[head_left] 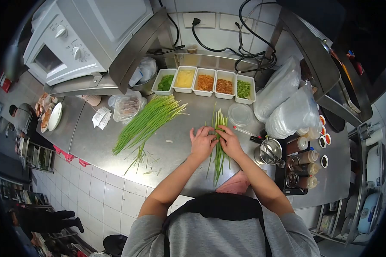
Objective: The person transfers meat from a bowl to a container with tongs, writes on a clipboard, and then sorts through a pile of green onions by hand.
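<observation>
A small bunch of scallions (219, 165) lies on the steel counter in front of me, pale ends pointing away. My left hand (202, 144) is at its left side, with thumb and forefinger closed on strands near the pale ends and the other fingers partly spread. From the right, my right hand (230, 143) has its fingers curled against the same bunch. A larger heap of scallions (146, 123) rests to the left, with loose green trimmings (138, 160) near it.
Several white containers (205, 82) of chopped ingredients line the back. A round clear lid (240, 115), plastic bags (287, 109), a metal pot (268, 150) and sauce bottles (302, 158) stand on the right. A pink cloth (233, 184) lies at the front edge. A microwave (68, 47) sits upper left.
</observation>
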A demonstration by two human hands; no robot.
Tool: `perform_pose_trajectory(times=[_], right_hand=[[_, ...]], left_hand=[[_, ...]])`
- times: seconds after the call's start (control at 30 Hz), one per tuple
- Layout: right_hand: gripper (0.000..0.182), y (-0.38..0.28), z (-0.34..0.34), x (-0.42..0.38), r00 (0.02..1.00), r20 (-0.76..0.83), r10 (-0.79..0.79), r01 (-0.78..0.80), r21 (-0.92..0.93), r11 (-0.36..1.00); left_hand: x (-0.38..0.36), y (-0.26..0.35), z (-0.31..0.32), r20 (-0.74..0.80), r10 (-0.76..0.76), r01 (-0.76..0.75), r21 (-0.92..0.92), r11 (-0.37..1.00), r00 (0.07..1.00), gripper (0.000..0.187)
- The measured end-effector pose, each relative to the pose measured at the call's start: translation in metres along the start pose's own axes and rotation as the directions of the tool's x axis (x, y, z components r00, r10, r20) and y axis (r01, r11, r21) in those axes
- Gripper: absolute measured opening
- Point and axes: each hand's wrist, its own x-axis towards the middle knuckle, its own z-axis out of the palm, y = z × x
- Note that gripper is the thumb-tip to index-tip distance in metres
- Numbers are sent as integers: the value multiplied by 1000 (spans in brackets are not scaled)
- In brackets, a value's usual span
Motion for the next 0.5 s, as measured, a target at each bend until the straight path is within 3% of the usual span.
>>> perform_pose_trajectory(times=[0.2, 0.33, 0.5], right_hand=[[32, 5, 5, -2, 1000, 9, 1, 0, -61, 998], [31, 6, 6, -2, 1000, 11, 2, -1, -59, 998], [25, 7, 7, 1, 1000, -2, 30, -30, -34, 999]], left_hand=[[0, 5, 5, 9, -134, 134, -46, 990, 991, 8], [-2, -4, 18, -87, -201, 194, -80, 978, 976, 10], [5, -39, 4, -274, -472, 415, -243, 877, 838, 11]])
